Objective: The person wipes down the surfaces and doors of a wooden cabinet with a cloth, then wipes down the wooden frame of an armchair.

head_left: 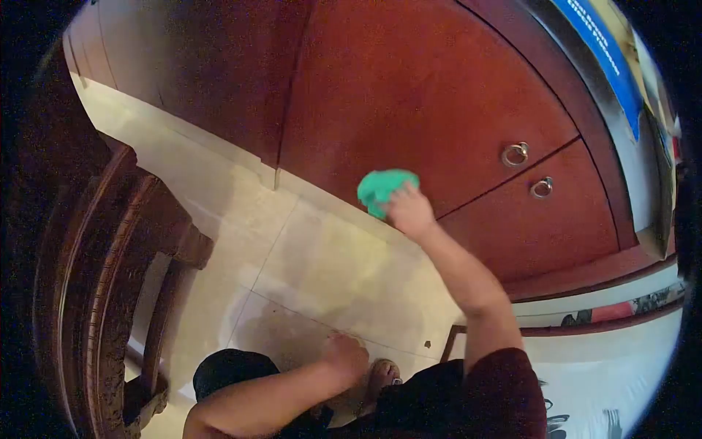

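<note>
1 crumpled, bright-green cloth: sits near view centre, toward 1 o'clock, over the bottom edge of 1 glossy red-brown wooden cabinet door; contact is uncertain. Right hand: grip clutches the cloth. Left hand, 6 o'clock: blurred, grip cannot be told. 2 round metal ring pulls: toward 3 o'clock from the cloth. Handling: flat cloth, even pressure along the edge probably serve best.

Dim and grainy, fisheye-bent edges, soft glare on the floor.
</note>
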`<state>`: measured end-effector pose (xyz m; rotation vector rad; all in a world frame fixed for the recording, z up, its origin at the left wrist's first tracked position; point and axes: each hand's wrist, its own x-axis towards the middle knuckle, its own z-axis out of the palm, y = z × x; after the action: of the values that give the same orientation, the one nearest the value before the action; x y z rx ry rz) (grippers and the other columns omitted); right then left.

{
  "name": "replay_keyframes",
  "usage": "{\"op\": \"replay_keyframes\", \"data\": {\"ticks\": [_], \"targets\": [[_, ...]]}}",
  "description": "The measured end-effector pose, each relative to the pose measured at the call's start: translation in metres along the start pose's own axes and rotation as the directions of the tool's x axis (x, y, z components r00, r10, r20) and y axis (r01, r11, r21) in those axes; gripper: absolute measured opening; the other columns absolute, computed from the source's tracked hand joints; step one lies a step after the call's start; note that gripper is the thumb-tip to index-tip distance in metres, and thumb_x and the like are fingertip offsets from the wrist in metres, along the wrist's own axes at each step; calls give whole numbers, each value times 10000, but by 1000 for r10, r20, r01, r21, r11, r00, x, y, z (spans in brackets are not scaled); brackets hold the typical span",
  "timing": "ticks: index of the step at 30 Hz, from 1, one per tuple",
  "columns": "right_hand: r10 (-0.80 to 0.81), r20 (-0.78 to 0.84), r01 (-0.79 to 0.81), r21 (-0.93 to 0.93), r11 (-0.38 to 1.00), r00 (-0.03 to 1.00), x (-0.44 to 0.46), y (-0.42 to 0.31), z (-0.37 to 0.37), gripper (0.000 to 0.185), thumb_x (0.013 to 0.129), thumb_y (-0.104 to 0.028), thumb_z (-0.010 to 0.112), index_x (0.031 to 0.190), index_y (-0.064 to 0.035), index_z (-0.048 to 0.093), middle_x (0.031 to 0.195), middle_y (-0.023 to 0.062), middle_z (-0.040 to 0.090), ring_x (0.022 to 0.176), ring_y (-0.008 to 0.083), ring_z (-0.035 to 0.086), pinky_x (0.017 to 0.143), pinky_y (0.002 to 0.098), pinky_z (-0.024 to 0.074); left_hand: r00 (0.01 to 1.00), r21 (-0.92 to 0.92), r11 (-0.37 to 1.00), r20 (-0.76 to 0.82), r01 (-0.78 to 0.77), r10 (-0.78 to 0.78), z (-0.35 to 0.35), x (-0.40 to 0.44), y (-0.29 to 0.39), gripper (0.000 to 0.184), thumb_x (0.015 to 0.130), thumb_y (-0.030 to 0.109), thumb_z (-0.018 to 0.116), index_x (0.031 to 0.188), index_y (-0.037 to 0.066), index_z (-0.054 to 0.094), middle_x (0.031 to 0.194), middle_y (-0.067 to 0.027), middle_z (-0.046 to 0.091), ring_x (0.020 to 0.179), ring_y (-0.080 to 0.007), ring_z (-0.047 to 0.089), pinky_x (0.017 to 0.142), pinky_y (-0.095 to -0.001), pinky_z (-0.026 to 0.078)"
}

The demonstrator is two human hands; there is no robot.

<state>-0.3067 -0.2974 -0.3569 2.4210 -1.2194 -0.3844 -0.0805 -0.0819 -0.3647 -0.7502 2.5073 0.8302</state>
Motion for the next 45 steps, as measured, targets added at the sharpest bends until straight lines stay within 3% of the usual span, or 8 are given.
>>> {"op": "replay_keyframes", "data": {"ticks": [7,15,18,24,30,36,40,45], "targets": [[304,-779,-537,-49,842,548,13,87,-207,560,708,-121,579,1215,-340,489,1329,86,398,1137,337,411,919,595,259,993,-35,998,-115,-44,39,21,9,2,287,819,252,468,977,98,652,1034,-138,617,1010,-298,563,895,-519,338],[-89,-751,-134,-231,964,654,175,73,-238,367,771,-123,474,1114,-217,563,1054,-15,579,1068,152,480,1009,379,289,968,51,991,-213,-127,135,46,31,-19,301,840,268,439,956,87,650,962,-176,620,980,-352,567,885,-568,361],[-157,-852,-198,-289,937,500,189,75,-244,365,741,-130,490,1085,-195,591,946,-22,590,965,153,520,991,365,288,983,127,985,-125,-116,132,59,52,-25,282,834,243,446,968,97,647,952,-176,622,954,-348,581,863,-564,379],[45,-724,-342,-268,901,688,40,119,-228,364,753,-138,481,1082,-238,599,927,37,617,886,191,568,941,438,337,963,197,975,-226,-102,146,41,43,-20,251,818,211,461,970,92,621,964,-131,630,936,-295,595,820,-527,412],[512,-691,-795,-153,586,511,-119,136,-209,575,691,-133,583,1191,-407,511,1285,73,408,1082,310,402,887,467,261,997,106,992,-19,-74,77,-10,-5,-1,236,812,200,474,979,111,615,973,-124,629,938,-295,594,829,-517,409],[420,-871,-722,117,682,256,-88,131,-188,517,627,-109,621,1125,-241,569,1187,75,448,1079,329,423,864,504,308,996,197,976,0,-90,92,3,0,-6,255,835,217,455,1024,122,597,1031,-120,612,988,-314,569,859,-522,386],[384,-691,-584,-68,809,613,-90,107,-179,488,629,-78,602,1098,-205,556,1130,78,483,1032,320,446,827,446,341,997,183,982,-40,-52,60,13,6,-5,274,837,231,461,1058,125,584,1084,-129,587,1043,-315,537,888,-545,356],[445,-719,-589,62,805,533,-91,125,-205,483,593,-54,614,1041,-231,572,1122,62,499,968,285,463,761,432,350,999,174,985,-18,-24,27,11,3,-2,285,820,221,492,1071,114,573,1097,-129,578,1037,-305,536,919,-549,331]]}}
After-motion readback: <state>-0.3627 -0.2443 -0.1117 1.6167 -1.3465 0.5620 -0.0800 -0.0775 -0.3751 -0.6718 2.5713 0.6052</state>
